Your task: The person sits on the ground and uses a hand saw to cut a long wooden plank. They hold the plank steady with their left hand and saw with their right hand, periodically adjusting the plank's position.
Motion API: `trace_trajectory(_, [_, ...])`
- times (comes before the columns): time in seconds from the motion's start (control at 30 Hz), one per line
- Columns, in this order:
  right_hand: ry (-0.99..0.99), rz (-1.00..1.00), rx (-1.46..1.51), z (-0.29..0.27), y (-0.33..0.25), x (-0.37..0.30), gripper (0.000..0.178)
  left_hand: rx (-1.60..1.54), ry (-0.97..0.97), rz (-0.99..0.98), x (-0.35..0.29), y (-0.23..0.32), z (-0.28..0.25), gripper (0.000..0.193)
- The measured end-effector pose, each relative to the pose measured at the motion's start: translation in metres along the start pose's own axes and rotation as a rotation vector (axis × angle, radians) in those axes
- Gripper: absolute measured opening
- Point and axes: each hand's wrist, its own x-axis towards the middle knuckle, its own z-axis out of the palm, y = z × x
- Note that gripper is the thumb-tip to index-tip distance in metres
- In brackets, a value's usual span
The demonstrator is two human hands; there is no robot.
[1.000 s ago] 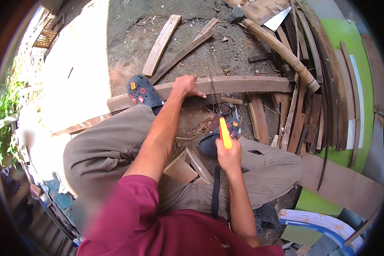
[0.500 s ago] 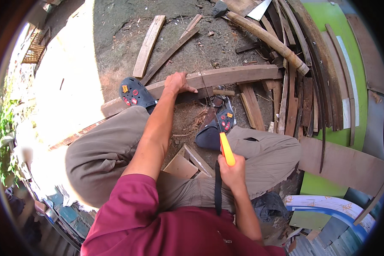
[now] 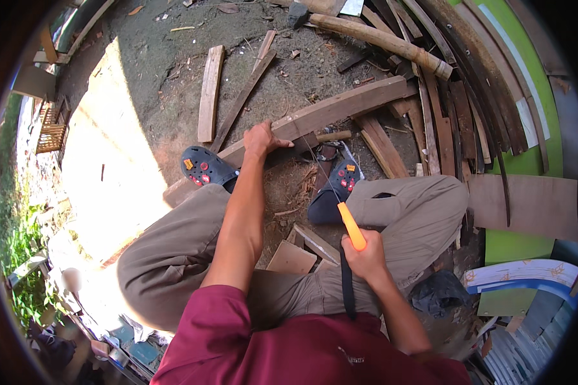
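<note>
A long wooden beam (image 3: 340,106) runs slantwise in front of me, its left part beside my left clog. My left hand (image 3: 263,137) is closed over the beam's top, thumb pointing right along its side. My right hand (image 3: 366,255) is wrapped round the orange-yellow handle of a handsaw (image 3: 352,226). The thin blade, seen nearly edge-on, runs up from the handle past my right clog (image 3: 340,183) to the beam, just right of my left hand. How deep the blade sits in the wood I cannot tell.
A wooden-handled hammer or mallet (image 3: 379,40) lies across the scrap boards at upper right. Loose planks (image 3: 210,93) lie on the dirt beyond the beam. Between my legs is a wooden frame piece (image 3: 292,258). Green panels (image 3: 517,246) stand at right.
My view has turned and shifted, so the beam slopes more steeply. Both hands keep their holds; any saw movement along the cut is too slight to tell.
</note>
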Motion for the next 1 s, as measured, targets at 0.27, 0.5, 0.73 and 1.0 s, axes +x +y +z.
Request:
trace_trajectory(0.27, [0.049, 0.035, -0.036, 0.064, 0.026, 0.128, 0.031, 0.037, -0.073, 0.057, -0.003, 0.011, 0.005, 0.09])
trace_trajectory(0.5, [-0.026, -0.014, 0.048, 0.008, 0.019, 0.032, 0.026, 0.033, 0.036, 0.075, -0.005, 0.006, 0.01, 0.089])
trace_trajectory(0.73, [0.021, 0.018, 0.068, 0.053, 0.013, 0.119, 0.027, -0.055, -0.126, 0.068, 0.004, 0.01, 0.001, 0.088])
trace_trajectory(1.0, [-0.214, 0.145, -0.017, 0.023, -0.011, 0.079, 0.028, -0.001, -0.004, 0.051, 0.004, 0.005, 0.012, 0.086])
